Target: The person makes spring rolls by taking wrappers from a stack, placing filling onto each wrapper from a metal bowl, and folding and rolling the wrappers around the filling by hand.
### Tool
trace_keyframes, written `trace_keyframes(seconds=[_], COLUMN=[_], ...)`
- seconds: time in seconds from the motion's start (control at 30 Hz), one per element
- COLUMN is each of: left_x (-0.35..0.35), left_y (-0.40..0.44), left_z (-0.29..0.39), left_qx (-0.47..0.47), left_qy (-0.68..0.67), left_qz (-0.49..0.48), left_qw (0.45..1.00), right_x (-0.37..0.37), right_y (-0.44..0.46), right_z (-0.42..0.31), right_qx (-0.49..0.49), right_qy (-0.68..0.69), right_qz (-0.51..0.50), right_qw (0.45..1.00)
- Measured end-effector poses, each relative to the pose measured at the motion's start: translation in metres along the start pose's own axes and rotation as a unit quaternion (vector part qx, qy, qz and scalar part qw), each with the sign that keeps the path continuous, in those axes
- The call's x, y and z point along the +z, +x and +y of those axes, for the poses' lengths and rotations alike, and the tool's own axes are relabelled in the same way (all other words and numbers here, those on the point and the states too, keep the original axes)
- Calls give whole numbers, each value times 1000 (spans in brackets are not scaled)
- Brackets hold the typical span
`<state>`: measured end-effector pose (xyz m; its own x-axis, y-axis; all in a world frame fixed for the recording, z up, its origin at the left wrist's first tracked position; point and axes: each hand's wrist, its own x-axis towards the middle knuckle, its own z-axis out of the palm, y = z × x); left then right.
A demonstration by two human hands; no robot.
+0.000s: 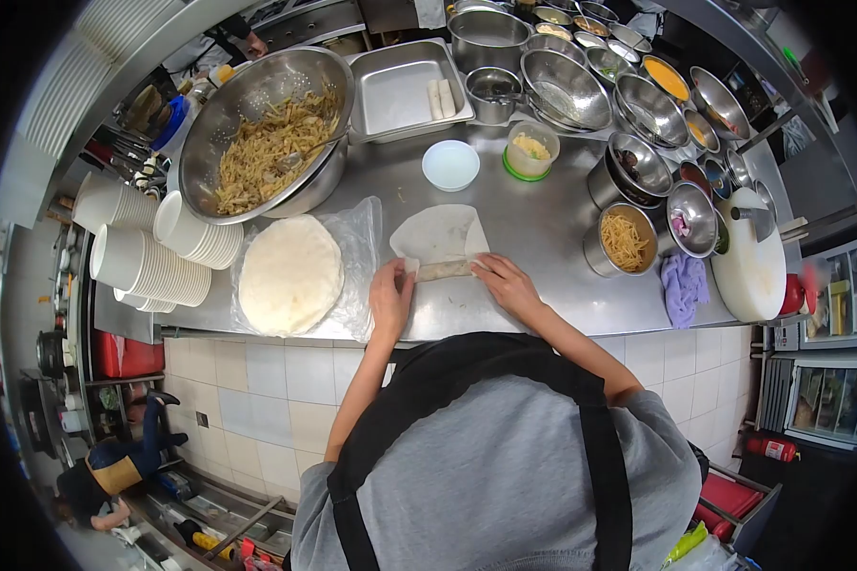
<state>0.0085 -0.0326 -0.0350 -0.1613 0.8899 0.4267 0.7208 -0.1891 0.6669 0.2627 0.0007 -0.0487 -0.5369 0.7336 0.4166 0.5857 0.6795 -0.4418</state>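
Note:
On the steel table in front of me lies a thin round wrapper (pixel 443 228), its near edge folded over a filling to form a partly rolled spring roll (pixel 444 271). My left hand (pixel 390 297) pinches the left end of the roll. At the right end, the fingers of my right hand (pixel 508 284) are closed on the folded wrapper. Left of my hands, a stack of round wrappers (pixel 290 276) rests on a plastic bag (pixel 360 249). A large perforated bowl (pixel 195 143) holds shredded filling (pixel 274 143) with a utensil in it.
Two white rolls (pixel 441 99) lie in a steel tray (pixel 390 90) at the back. A small white dish (pixel 450 166) and a green-based tub (pixel 527 167) stand ahead. Metal bowls, a pot of yellow strips (pixel 625 238) and a purple cloth (pixel 684 288) are right; stacked tubs (pixel 152 266) are left.

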Motion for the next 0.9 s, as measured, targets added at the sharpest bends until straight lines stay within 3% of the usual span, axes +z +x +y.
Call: trace_keyframes(seconds=[0.1,0.2,0.4,0.77,0.87,0.9], left_x=[-1,-1,-9,-4,-5,-5], left_y=[-2,1,9,46,53,55], left_z=[2,-4,1,-28,-23,-22], left_qx=[-10,112,142,76,15,-6], left_qy=[7,25,18,-59,-108,-123], left_qz=[-69,-67,-128,-280,-285,-281], left_qw=[998,991,981,955,952,952], right_x=[1,-1,-6,-31,-20,-22], right_y=[1,5,17,60,64,66], right_z=[1,0,7,24,41,39], right_qx=[-2,-8,-17,51,-22,22], right_qy=[4,2,20,168,137,145], right_qz=[6,20,-5,-184,-136,-158], right_qw=[1000,1000,1000,967,981,976])
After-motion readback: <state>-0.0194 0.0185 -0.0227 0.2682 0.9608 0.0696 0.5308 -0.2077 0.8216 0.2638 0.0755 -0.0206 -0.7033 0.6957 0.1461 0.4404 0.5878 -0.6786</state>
